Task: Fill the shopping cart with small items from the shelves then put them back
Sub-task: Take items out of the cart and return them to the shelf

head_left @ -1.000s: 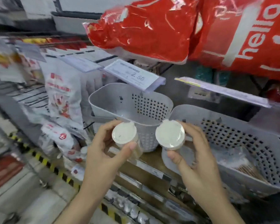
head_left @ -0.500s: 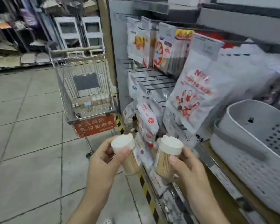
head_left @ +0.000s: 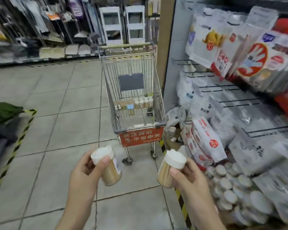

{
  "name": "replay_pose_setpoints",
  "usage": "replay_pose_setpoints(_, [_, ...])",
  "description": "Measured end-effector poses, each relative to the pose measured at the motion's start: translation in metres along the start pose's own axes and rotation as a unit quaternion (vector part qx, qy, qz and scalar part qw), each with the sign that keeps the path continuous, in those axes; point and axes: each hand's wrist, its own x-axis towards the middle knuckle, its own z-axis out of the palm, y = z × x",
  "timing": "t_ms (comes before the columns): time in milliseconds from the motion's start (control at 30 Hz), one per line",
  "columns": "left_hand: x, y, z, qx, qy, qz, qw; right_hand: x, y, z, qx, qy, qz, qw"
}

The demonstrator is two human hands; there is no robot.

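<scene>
Now, hands: left hand (head_left: 85, 173) grips one jar (head_left: 109, 168), right hand (head_left: 188, 178) grips another jar (head_left: 169, 170).
Cart (head_left: 133, 100): straight ahead, well apart, lengthwise away, right hand slightly nearer.

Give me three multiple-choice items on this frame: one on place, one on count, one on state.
1. Where does the shopping cart stand?
A. On the tiled floor ahead of the person, beside the shelf end
B. Behind the person
C. On top of a shelf

2. How many white-capped jars are in the hands?
A. None
B. Two
C. Four

3. What state is the left hand in?
A. Flat and holding nothing
B. Fingers curled round a jar
C. Gripping the cart handle

Key: 1 A, the cart sits ahead by the shelving; 2 B, the left jar and the right jar, one per hand, the other in the right hand; 3 B, thumb on its cap.
</scene>
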Motion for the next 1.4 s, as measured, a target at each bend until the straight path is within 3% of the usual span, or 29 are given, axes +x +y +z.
replay_pose_setpoints(800, [0.354, -0.056, 0.107, 0.073, 0.052, -0.076, 0.993, 0.394, -0.003, 0.074, -0.124, -0.030, 0.082, 0.988])
replay_pose_setpoints(1100, [0.494, -0.106, 0.151, 0.110, -0.016, -0.156, 0.981, 0.512, 0.022, 0.095, -0.140, 0.021, 0.138, 0.980])
replay_pose_setpoints(1400, [0.605, -0.210, 0.185, 0.180, -0.093, -0.202, 0.958, 0.640, 0.108, 0.113, -0.151, 0.084, 0.188, 0.967])
